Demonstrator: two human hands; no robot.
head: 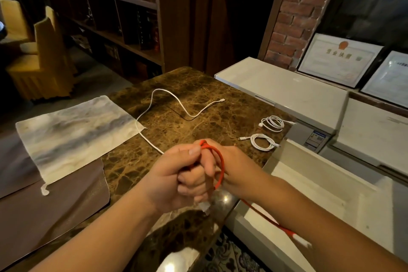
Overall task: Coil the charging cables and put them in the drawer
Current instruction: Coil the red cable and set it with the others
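While both hands clamp the red loop [221, 165], left hand [174, 174] pinching its top, the free tail [268, 219] trails down-right under the right hand [234, 168], toward the drawer [293, 174].

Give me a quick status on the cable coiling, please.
Left hand and right hand both grip the red cable, one loop formed. Two coiled white cables on the counter, one white cable uncoiled. Drawer open, nothing blocking.
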